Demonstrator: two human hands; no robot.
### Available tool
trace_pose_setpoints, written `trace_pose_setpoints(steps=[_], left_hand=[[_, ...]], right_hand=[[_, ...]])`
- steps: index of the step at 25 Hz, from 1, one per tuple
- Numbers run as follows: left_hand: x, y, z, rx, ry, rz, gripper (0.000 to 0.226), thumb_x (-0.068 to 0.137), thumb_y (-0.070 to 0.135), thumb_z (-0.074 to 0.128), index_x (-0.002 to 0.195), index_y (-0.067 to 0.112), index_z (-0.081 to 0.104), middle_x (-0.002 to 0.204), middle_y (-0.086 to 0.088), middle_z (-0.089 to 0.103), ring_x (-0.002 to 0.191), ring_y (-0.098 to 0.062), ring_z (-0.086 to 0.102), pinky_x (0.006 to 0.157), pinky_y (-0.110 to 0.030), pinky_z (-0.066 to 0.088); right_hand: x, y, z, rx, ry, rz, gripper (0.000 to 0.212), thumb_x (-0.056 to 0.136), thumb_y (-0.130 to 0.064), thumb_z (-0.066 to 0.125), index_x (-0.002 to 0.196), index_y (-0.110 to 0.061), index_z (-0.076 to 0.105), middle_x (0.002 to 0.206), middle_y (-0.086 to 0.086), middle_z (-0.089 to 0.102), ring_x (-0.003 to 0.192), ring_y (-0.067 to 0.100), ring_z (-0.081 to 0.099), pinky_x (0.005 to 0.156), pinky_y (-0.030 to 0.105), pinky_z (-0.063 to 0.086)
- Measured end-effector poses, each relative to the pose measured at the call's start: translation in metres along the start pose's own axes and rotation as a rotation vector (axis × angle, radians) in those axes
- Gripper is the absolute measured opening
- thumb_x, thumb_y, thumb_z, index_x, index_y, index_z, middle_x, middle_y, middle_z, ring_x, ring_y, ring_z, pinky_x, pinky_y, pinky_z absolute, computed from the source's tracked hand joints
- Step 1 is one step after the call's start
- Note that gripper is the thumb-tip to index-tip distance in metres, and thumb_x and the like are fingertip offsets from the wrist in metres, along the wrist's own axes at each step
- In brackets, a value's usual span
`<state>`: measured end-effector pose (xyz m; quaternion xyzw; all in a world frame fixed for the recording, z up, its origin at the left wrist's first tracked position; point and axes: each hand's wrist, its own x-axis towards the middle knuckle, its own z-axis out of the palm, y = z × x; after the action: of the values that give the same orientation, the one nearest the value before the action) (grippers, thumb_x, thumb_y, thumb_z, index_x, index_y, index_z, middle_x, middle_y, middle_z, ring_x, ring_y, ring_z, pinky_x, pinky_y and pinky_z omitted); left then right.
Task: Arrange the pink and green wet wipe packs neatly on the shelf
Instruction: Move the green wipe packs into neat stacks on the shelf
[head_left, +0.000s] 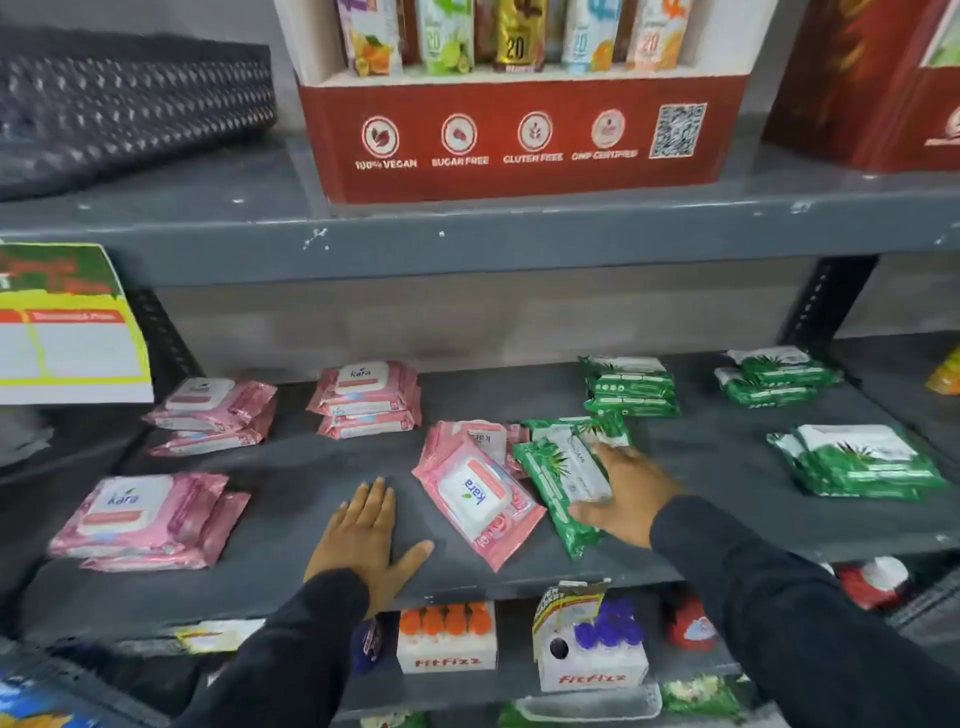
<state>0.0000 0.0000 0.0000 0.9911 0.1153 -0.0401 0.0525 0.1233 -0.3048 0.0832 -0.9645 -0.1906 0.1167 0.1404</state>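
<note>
The right hand (621, 496) lies over the near end of a green wet wipe pack (563, 480), fingers spread across its top and thumb at its near edge; whether it truly clamps the pack or only presses on it cannot be told. The left hand (366, 535) rests flat and open on the bare dark shelf (291, 483), fingers together, thumb out, holding nothing.

The green pack is a glossy, crinkled soft pouch with a white label strip, lying slantwise at the middle of the shelf. Touching its left side is a tilted pink wet wipe pack (480, 499), shiny film with a white rounded flap lid. Both overlap further pink and green packs beneath them, whose outlines are mostly hidden.

Left of the tilted pink pack, well apart, sit three short pink stacks: one at the near left (145, 519), one at the far left (215, 415), one farther back and nearer the middle (366, 397). Right of the green pack are three green stacks: two at the back (631, 387) (774, 376) and one nearer the front (860, 462).

The shelf surface looks matte and slightly rough, with a chipped grey metal edge. Both sleeves are dark cloth. Print on the green packs is too blurred to read.
</note>
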Motion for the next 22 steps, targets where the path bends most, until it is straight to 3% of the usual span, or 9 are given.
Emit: trace_pose_setpoints(steps=[5, 8, 11, 14, 19, 22], left_hand=[[0.003, -0.006, 0.005, -0.015, 0.079, 0.019, 0.101, 0.077, 0.081, 0.01, 0.151, 0.012, 0.002, 0.161, -0.003, -0.003, 0.147, -0.017, -0.006, 0.119, -0.034, -0.002], [0.003, -0.007, 0.008, -0.028, 0.104, 0.003, 0.107, 0.071, 0.085, 0.004, 0.151, 0.014, 0.006, 0.161, 0.0, 0.0, 0.147, -0.015, -0.003, 0.119, -0.033, -0.001], [0.003, -0.007, 0.009, -0.023, 0.105, -0.009, 0.106, 0.071, 0.086, 0.005, 0.151, 0.015, 0.008, 0.161, 0.001, 0.002, 0.147, -0.015, -0.002, 0.119, -0.033, 0.0], [0.003, -0.006, 0.008, -0.037, 0.115, -0.013, 0.106, 0.071, 0.085, 0.009, 0.151, 0.015, 0.015, 0.161, 0.001, 0.006, 0.147, -0.015, 0.002, 0.119, -0.034, 0.002], [0.002, -0.004, 0.006, -0.036, 0.126, -0.02, 0.106, 0.07, 0.085, 0.011, 0.15, 0.016, 0.018, 0.16, 0.0, 0.01, 0.147, -0.016, 0.005, 0.119, -0.035, 0.005], [0.001, -0.004, 0.006, -0.038, 0.13, -0.027, 0.105, 0.071, 0.085, 0.012, 0.15, 0.016, 0.019, 0.16, 0.001, 0.011, 0.147, -0.016, 0.006, 0.12, -0.036, 0.007]], right_hand=[[0.001, -0.004, 0.023, 0.219, 0.033, 0.136, 0.111, 0.066, -0.053, 0.078, 0.149, -0.009, 0.018, 0.15, 0.012, 0.034, 0.134, 0.028, 0.039, 0.105, 0.03, 0.034], [0.003, -0.008, 0.036, 0.258, 0.091, 0.126, 0.081, 0.064, -0.042, 0.082, 0.128, -0.012, 0.042, 0.125, 0.008, 0.048, 0.116, 0.027, 0.051, 0.094, 0.029, 0.044], [-0.001, -0.01, 0.043, 0.271, 0.143, 0.112, 0.063, 0.065, -0.037, 0.079, 0.116, -0.017, 0.046, 0.11, 0.002, 0.048, 0.104, 0.024, 0.055, 0.084, 0.029, 0.046], [-0.006, -0.01, 0.05, 0.307, 0.195, 0.111, 0.067, 0.066, -0.038, 0.077, 0.122, -0.016, 0.048, 0.112, 0.005, 0.053, 0.102, 0.023, 0.057, 0.084, 0.031, 0.05], [-0.004, -0.005, 0.056, 0.315, 0.192, 0.126, 0.087, 0.069, -0.044, 0.076, 0.139, -0.011, 0.038, 0.134, 0.008, 0.049, 0.119, 0.025, 0.05, 0.1, 0.035, 0.045], [-0.005, -0.004, 0.055, 0.144, 0.228, 0.149, 0.082, 0.066, -0.058, 0.071, 0.131, -0.017, 0.045, 0.125, 0.003, 0.057, 0.112, 0.027, 0.05, 0.091, 0.038, 0.047]])
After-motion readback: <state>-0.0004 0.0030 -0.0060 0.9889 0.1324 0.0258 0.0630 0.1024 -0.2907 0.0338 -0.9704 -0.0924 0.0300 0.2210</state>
